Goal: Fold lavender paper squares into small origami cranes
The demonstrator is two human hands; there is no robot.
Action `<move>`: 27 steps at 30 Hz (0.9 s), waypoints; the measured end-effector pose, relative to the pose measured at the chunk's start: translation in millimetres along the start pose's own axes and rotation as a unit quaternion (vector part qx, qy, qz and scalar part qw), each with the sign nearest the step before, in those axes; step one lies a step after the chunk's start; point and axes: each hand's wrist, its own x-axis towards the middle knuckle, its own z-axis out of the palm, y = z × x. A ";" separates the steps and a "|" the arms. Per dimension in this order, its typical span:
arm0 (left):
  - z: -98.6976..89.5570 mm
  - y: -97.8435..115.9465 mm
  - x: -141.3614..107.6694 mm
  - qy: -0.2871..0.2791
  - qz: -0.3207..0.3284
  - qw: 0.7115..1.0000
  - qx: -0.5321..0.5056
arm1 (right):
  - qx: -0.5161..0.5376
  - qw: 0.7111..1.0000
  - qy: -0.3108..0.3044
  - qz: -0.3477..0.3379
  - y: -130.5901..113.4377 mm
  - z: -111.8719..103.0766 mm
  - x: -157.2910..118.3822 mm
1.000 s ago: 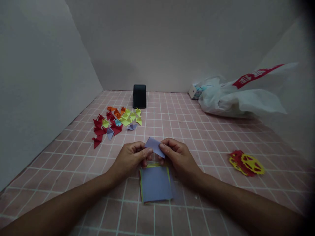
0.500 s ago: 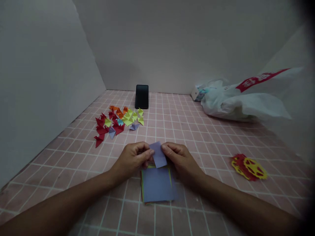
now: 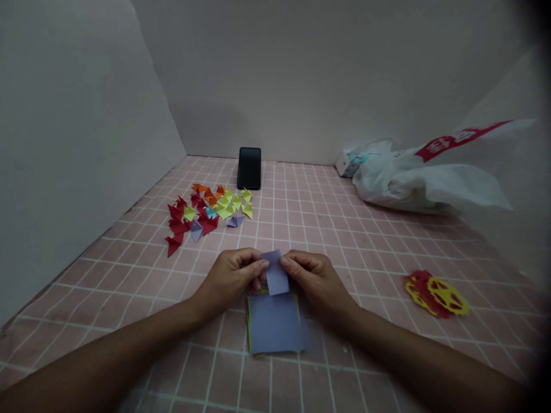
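At lower centre, your left hand (image 3: 230, 279) and right hand (image 3: 317, 279) are pinching the purple paper (image 3: 278, 279), turning it more upright than a second ago, apparently mid-fold, though dimly lit.

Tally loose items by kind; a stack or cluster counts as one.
Held purple paper: 1
Paper stack: 1
Folded-paper cluster: 1
Cutout cluster: 1
Black phone: 1
Plastic bag: 1
Box: 1
Total: 7
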 end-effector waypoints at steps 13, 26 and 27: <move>0.4 0.9 0.2 0.000 0.016 1.000 0.005 | -0.096 0.994 0.018 -0.039 2.0 -3.0 0.8; 1.5 0.5 0.7 -0.008 0.005 1.000 0.009 | -0.014 1.000 0.007 0.015 3.5 -1.8 0.6; 1.3 0.4 0.6 -0.009 0.005 1.000 0.010 | -0.017 1.000 0.009 0.014 3.2 -1.9 0.8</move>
